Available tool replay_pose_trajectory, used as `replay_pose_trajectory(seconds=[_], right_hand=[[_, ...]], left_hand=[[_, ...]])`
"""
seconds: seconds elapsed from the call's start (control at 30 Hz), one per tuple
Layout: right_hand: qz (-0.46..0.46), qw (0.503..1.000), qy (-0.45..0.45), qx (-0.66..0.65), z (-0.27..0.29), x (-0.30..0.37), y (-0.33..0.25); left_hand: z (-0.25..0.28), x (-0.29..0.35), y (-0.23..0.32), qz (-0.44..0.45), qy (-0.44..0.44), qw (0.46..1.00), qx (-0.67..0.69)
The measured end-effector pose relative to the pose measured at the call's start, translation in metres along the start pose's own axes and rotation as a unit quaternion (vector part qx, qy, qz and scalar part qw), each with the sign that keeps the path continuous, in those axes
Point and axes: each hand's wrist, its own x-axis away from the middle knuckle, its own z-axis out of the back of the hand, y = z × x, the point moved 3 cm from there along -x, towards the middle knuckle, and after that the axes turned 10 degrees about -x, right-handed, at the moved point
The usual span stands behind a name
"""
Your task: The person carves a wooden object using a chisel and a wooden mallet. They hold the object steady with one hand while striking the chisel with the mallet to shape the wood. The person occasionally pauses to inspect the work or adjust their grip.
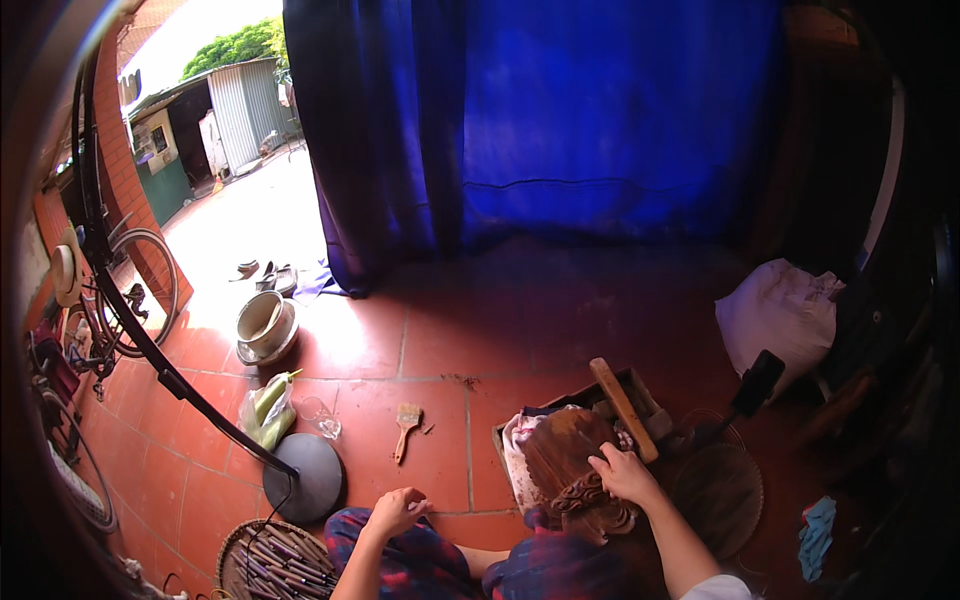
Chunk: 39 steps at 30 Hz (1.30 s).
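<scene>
A brown carved wooden piece (565, 452), with scrollwork along its near edge, lies in front of me to the right. Its smooth face is turned up, and it rests on a pale stained cloth (517, 440) over a shallow wooden box (655, 398). At its right edge my right hand (628, 476) has its fingers closed on the wood; some fingertips are hidden. My left hand (398, 510) hovers by my left knee, fingers loosely bent and apart, holding nothing. A pale wooden bar (624, 410) slants across the box just beyond my right hand.
A flat brush (405, 430) lies on the tiles. At lower left stand a basket of several chisels (285, 562) and a round black stand base (303, 480). Beyond are bagged green vegetables (268, 412) and stacked pots (266, 325). A white sack (780, 315) and blue cloth (817, 538) are right.
</scene>
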Motion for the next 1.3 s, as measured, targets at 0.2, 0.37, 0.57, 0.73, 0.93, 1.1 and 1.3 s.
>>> replay_pose_trajectory(seconds=[0.2, 0.37, 0.57, 0.73, 0.93, 1.1, 1.3], right_hand=[[0.08, 0.916, -0.087, -0.383, 0.053, -0.047, -0.069], [0.204, 0.857, -0.101, -0.462, 0.064, -0.09, -0.121], [0.246, 0.833, -0.081, -0.489, 0.041, -0.134, -0.086], [0.208, 0.84, -0.102, -0.491, 0.01, -0.159, -0.023], [0.18, 0.831, -0.069, -0.522, 0.003, -0.184, -0.007], [0.203, 0.802, -0.122, -0.549, 0.004, -0.177, -0.018], [0.215, 0.788, -0.101, -0.568, 0.007, -0.195, -0.021]], left_hand=[[0.058, -0.043, 0.186, -0.231, -0.015, 0.965, 0.123], [0.067, -0.087, 0.277, -0.33, 0.062, 0.921, 0.199], [0.019, -0.147, 0.277, -0.205, 0.083, 0.955, 0.2], [-0.032, -0.17, 0.263, -0.172, 0.128, 0.963, 0.161], [-0.037, -0.18, 0.274, -0.148, 0.127, 0.978, 0.079], [-0.046, -0.173, 0.266, -0.169, 0.188, 0.967, 0.035], [-0.047, -0.186, 0.264, -0.138, 0.161, 0.974, 0.077]])
